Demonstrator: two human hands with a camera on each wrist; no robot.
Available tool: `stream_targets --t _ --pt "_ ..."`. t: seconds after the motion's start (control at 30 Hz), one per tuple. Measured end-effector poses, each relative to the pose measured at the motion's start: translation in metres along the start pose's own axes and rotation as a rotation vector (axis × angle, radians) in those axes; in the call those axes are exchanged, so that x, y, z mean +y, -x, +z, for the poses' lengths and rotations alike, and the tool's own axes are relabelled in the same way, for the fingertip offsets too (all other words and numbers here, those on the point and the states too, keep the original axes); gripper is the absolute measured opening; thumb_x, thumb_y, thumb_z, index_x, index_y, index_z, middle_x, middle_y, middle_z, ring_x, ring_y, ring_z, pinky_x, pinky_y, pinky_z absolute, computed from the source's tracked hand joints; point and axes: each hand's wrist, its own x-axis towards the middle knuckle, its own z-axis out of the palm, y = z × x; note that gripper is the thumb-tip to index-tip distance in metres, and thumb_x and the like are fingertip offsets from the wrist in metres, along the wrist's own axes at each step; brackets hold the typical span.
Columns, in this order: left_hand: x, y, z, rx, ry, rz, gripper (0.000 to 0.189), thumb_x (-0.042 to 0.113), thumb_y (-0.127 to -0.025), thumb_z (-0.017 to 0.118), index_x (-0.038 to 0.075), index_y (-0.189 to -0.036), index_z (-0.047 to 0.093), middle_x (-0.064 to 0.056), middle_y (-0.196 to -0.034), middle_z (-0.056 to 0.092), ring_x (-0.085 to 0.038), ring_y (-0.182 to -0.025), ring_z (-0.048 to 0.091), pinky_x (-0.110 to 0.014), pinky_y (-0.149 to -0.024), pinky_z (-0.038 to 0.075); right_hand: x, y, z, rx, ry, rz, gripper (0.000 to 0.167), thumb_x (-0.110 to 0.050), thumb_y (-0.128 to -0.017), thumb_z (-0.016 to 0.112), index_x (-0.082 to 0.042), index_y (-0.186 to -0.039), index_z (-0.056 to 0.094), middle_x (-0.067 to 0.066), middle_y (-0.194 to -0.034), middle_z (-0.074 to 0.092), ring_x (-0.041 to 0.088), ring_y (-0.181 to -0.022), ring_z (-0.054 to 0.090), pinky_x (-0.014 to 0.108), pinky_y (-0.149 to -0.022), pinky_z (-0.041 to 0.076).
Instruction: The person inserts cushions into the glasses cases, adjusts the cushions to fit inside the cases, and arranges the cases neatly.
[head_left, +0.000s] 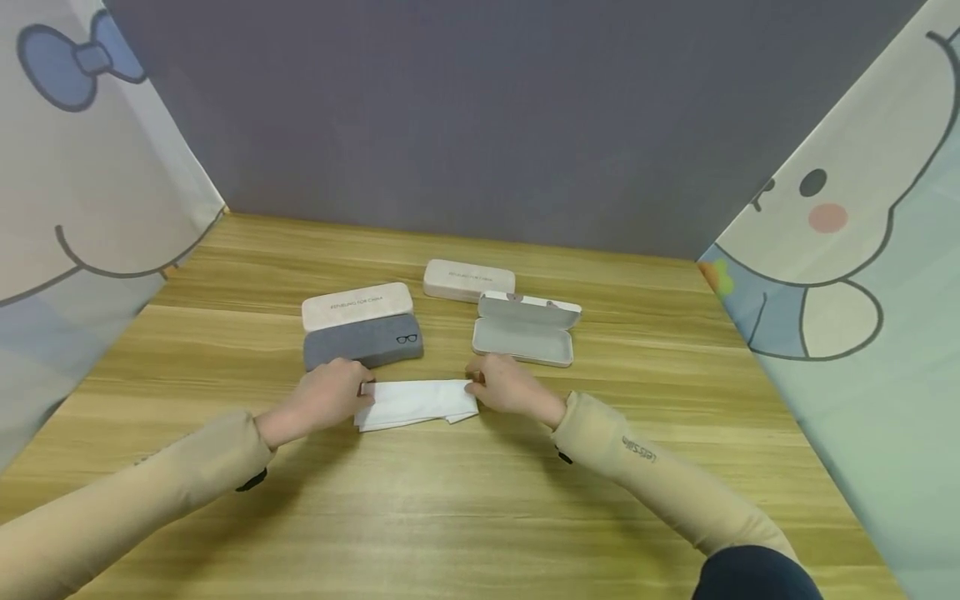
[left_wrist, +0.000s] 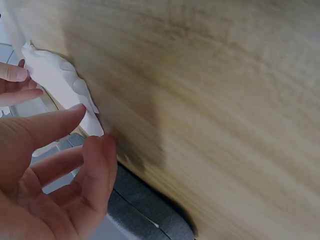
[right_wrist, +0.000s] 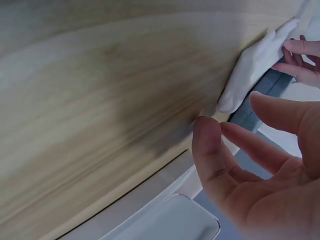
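A white folded cloth (head_left: 416, 403) lies as a flat strip on the wooden table, also seen in both wrist views (left_wrist: 57, 77) (right_wrist: 252, 67). My left hand (head_left: 333, 393) is at the cloth's left end, its thumb and fingers apart in the left wrist view. At the right end is my right hand (head_left: 510, 385), fingers loosely bent. The right wrist view shows a gap between its thumb and fingers, with no cloth pinched there. Just behind the left hand lies a closed dark grey glasses case (head_left: 363, 340). An open glasses case (head_left: 523, 340) with a pale grey inside stands behind the right hand.
Two closed cream glasses cases lie farther back, one (head_left: 356, 307) against the grey case and another (head_left: 468, 280) near the middle. A grey panel (head_left: 450, 117) rises behind the wooden table (head_left: 450, 517). Cartoon-printed panels (head_left: 97, 192) flank it on both sides.
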Motion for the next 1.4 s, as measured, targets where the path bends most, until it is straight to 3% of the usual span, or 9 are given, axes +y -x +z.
stream_targets --t 0.2,0.3,0.5,0.7,0.87,1.0,1.2,1.4 --pt "0.0 0.002 -0.001 0.006 0.046 -0.013 0.031 0.007 -0.085 0.067 0.01 -0.058 0.054 0.005 -0.053 0.032 -0.008 -0.05 0.03 -0.021 -0.047 0.024 -0.001 -0.002 0.006 0.023 0.082 -0.013 0.016 -0.014 -0.091 0.065 0.0 -0.093 0.072 0.005 -0.073 0.061 0.013 -0.069 0.047 0.024 -0.059 0.04" --pt "-0.001 0.003 -0.001 0.014 0.058 -0.006 0.025 0.004 -0.083 0.068 0.009 -0.059 0.06 0.005 -0.053 0.037 -0.008 -0.051 0.031 -0.021 -0.047 0.025 -0.002 -0.002 0.009 0.045 0.119 -0.014 0.014 -0.014 -0.089 0.067 -0.002 -0.086 0.073 0.005 -0.076 0.064 0.013 -0.071 0.048 0.025 -0.059 0.043" --pt "-0.006 0.002 0.001 0.05 0.074 0.008 0.012 0.0 -0.079 0.068 0.007 -0.069 0.069 0.001 -0.058 0.054 -0.011 -0.057 0.041 -0.023 -0.051 0.032 -0.002 0.0 0.013 0.091 0.121 -0.021 0.018 -0.011 -0.088 0.067 -0.006 -0.072 0.068 0.004 -0.072 0.064 0.011 -0.063 0.045 0.023 -0.052 0.037" --pt "-0.008 0.001 0.004 0.07 0.132 0.03 0.009 -0.001 -0.079 0.069 0.004 -0.072 0.068 -0.003 -0.066 0.061 -0.012 -0.059 0.047 -0.024 -0.054 0.038 0.001 0.003 0.016 0.112 0.106 -0.026 0.013 -0.01 -0.089 0.065 -0.005 -0.078 0.07 0.005 -0.079 0.066 0.013 -0.067 0.05 0.025 -0.057 0.041" --pt "-0.007 0.001 0.005 0.071 0.166 0.049 0.011 0.0 -0.081 0.067 0.005 -0.071 0.063 -0.002 -0.062 0.054 -0.011 -0.056 0.042 -0.023 -0.052 0.033 0.005 0.006 0.013 0.1 0.07 -0.021 0.012 -0.01 -0.089 0.063 -0.004 -0.08 0.068 0.006 -0.077 0.064 0.013 -0.067 0.049 0.025 -0.058 0.04" --pt "-0.002 -0.004 0.002 0.05 0.229 0.033 0.01 0.003 -0.084 0.065 0.006 -0.074 0.063 -0.002 -0.063 0.054 -0.012 -0.057 0.042 -0.024 -0.053 0.033 0.007 0.013 0.002 0.085 0.006 -0.004 0.013 -0.01 -0.091 0.063 -0.003 -0.083 0.069 0.005 -0.075 0.064 0.011 -0.065 0.048 0.022 -0.057 0.039" --pt "0.01 -0.014 -0.007 0.016 0.304 0.006 0.007 0.009 -0.087 0.065 0.004 -0.084 0.067 -0.006 -0.075 0.065 -0.013 -0.064 0.051 -0.025 -0.058 0.041 0.015 0.027 -0.022 0.091 -0.05 -0.017 0.014 -0.01 -0.091 0.062 -0.001 -0.084 0.07 0.005 -0.072 0.065 0.008 -0.06 0.048 0.019 -0.056 0.041" --pt "0.027 -0.028 -0.016 0.005 0.331 0.011 0.013 0.013 -0.089 0.065 0.002 -0.093 0.07 -0.008 -0.082 0.069 -0.014 -0.07 0.059 -0.026 -0.061 0.046 0.031 0.043 -0.041 0.123 -0.089 0.012 0.015 -0.01 -0.092 0.062 0.003 -0.09 0.069 0.01 -0.08 0.067 0.012 -0.068 0.056 0.022 -0.062 0.047"
